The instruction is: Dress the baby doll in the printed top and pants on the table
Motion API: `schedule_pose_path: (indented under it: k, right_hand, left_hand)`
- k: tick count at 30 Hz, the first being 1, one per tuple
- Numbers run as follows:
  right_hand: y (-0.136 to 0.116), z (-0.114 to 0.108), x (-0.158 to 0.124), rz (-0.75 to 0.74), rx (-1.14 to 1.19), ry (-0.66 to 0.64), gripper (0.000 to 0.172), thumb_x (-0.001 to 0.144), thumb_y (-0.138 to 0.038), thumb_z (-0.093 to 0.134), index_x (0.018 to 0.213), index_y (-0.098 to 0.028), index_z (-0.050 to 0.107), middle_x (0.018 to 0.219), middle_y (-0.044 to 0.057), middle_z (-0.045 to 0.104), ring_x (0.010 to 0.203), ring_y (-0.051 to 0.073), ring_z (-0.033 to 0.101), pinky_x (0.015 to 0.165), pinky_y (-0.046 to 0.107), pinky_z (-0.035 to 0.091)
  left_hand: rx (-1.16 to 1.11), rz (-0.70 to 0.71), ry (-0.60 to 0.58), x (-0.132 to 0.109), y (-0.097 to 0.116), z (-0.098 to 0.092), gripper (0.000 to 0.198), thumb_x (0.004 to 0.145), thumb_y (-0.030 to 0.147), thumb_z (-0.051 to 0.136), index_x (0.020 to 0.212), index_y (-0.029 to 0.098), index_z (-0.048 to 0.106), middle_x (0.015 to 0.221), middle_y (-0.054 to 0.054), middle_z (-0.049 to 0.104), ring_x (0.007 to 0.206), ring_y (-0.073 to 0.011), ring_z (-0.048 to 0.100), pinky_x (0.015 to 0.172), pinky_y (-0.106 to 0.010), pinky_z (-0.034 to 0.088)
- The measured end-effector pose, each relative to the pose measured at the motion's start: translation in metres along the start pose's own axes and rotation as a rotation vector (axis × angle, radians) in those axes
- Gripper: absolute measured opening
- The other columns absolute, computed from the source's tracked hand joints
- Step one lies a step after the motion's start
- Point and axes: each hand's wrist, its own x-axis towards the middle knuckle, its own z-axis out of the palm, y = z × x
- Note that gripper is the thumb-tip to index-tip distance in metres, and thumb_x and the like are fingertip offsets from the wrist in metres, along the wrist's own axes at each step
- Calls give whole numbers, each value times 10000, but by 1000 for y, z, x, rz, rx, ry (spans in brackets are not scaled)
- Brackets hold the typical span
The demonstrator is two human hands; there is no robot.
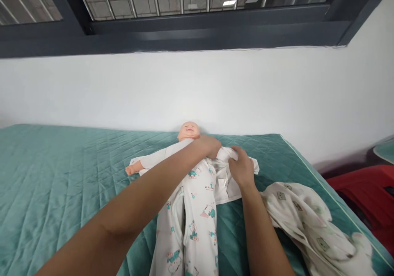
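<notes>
A baby doll (188, 130) lies on its back, head toward the wall, in printed white trousers (200, 210) and a white top (226, 185). One sleeve covers its arm on the left side, where the doll's hand (134, 168) sticks out. My left hand (211, 145) reaches across the doll's chest to the shoulder on the right; its fingers are hidden at the cloth. On the right side, my right hand (241, 165) grips the top's other sleeve between thumb and fingers. The doll's arm on that side is not visible.
The doll rests on a green quilted bed cover (76, 177) against a white wall (197, 91). A patterned white cloth (308, 214) lies crumpled at the right. Beyond the bed's right edge is a red object (369, 189). A dark-framed barred window (197, 29) spans the top.
</notes>
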Motion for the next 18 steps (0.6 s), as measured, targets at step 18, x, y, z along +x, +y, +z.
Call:
schedule_pose_path:
  k: [18]
  right_hand:
    - [21,1,9,25,284,208,485,652,-129,484,1078,-194,706,1292,139,660,1212,353,581,1082,549,408]
  left_hand:
    - [22,7,256,-3,14,18,301,814,154,652,1104,116,724,1145,-208,750,1040,-349,721,859,-431,555]
